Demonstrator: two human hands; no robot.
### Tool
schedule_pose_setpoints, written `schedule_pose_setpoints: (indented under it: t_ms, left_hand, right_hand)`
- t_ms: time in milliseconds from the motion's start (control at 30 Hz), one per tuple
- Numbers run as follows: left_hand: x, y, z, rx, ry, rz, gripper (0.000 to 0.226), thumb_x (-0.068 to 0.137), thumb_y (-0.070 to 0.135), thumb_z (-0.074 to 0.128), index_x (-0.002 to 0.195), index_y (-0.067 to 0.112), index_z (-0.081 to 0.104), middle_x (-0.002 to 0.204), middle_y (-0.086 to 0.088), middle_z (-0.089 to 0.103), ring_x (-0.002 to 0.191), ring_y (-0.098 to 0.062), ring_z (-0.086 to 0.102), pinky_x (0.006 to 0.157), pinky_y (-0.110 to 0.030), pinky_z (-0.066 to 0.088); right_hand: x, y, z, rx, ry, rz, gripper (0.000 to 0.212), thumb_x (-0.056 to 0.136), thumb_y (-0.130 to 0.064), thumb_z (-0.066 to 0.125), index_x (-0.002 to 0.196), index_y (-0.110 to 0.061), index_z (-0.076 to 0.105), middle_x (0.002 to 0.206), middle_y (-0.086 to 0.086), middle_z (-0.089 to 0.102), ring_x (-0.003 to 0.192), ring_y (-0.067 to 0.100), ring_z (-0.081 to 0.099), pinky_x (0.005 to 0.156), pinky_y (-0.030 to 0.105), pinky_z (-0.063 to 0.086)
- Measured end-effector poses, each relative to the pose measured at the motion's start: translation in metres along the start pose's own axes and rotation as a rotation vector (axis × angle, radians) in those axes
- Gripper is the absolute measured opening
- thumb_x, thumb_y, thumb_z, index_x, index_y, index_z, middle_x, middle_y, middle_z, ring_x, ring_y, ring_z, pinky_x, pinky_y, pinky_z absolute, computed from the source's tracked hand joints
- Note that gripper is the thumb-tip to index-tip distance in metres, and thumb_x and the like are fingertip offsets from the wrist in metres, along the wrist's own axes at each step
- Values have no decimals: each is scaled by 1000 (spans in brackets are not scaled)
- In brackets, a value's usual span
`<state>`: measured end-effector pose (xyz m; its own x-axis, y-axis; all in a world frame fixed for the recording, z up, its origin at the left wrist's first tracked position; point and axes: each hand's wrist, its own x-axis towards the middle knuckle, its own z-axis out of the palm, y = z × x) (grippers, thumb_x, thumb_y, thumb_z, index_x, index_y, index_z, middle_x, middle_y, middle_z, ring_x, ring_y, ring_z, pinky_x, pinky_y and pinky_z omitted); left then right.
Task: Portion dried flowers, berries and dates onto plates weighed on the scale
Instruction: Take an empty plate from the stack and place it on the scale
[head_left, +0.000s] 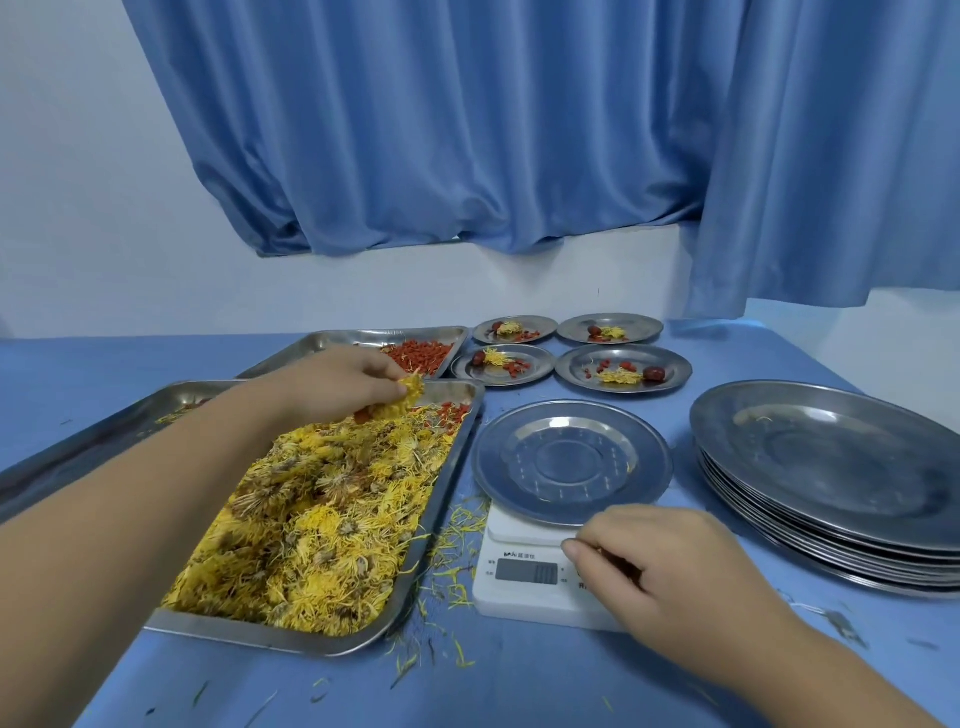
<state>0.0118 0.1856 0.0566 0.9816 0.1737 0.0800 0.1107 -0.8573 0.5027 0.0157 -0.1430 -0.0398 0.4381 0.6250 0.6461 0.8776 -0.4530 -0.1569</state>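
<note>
Over the flower tray's (156, 621) far edge, left hand (332, 382) pinches a dried chrysanthemum (410, 389). Right hand (665, 566) rests loosely curled, grasping nothing, on the scale's (519, 592) front; the plate (571, 462) on it is bare.

Left forearm extends forward, diagonal from lower left; left hand (337, 382) palm down, fingers bunched closed on a clump of dried flowers (402, 397). Right forearm enters from lower right; right hand (660, 564) back up, fingers curled loosely inward, thumb tip against index. Whether it holds anything: cannot tell
</note>
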Motion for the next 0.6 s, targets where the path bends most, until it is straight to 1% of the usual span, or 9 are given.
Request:
schedule_pose_setpoints:
  t_ms: [67,100,167,200,300,367,433,500,600]
  left_hand:
    - [2,18,12,1,-30,37,12,95,40,57,97,35,67,63,21,64,51,7,53,52,-11,39]
    - [4,28,20,-9,-51,62,11,95,39,58,99,35,67,63,22,64,52,8,54,50,-10,39]
    - [10,48,35,-40,-96,107,11,94,37,60,103,33,66,67,19,65,53,9,55,48,-7,39]
    - [13,58,43,-44,-118,126,13,93,36,60,105,32,66,72,16,66,56,9,57,50,-7,40]
    - [25,83,61,-31,-177,165,20,93,37,61,110,28,65,86,6,68,66,-1,60,63,-16,46]
    - [31,92,70,-30,-201,178,22,93,38,61,111,26,65,89,3,70,65,-2,60,64,-17,47]
    - [34,95,76,4,-208,189,25,93,41,59,112,26,65,93,7,69,62,0,61,65,-17,46]
    - [34,94,79,24,-199,187,28,92,47,57,112,30,66,99,13,65,64,0,64,69,-21,45]
    - [29,87,80,-14,-166,179,27,92,52,54,108,33,66,105,17,64,66,3,65,68,-20,44]
  right_hand:
    - [0,0,-1,7,-8,5,36,90,-40,44,59,-21,46,53,-7,41,50,8,39,45,28,37]
    - [1,0,-1,9,-14,9,36,90,-40,44,59,-21,47,53,-8,41,50,8,39,45,28,37]
    - [0,0,-2,13,-22,15,36,90,-41,43,60,-22,47,53,-8,41,51,8,39,46,29,39]
    - [0,0,-2,15,-27,19,36,91,-41,43,60,-22,48,53,-8,41,51,8,39,46,30,40]
    - [-1,1,-3,20,-36,30,37,91,-42,41,61,-21,50,54,-8,44,51,9,41,47,32,41]
    - [0,2,-3,28,-46,38,39,91,-43,40,62,-21,51,55,-7,46,52,10,43,48,33,42]
    - [0,2,-3,23,-52,36,39,91,-43,39,62,-20,51,55,-6,46,52,10,43,48,33,41]
    - [0,2,-3,13,-50,29,38,90,-43,39,61,-21,50,54,-7,44,51,10,42,46,31,39]
    - [0,1,-3,19,-57,26,38,90,-43,40,60,-22,48,54,-8,41,50,10,41,46,32,39]
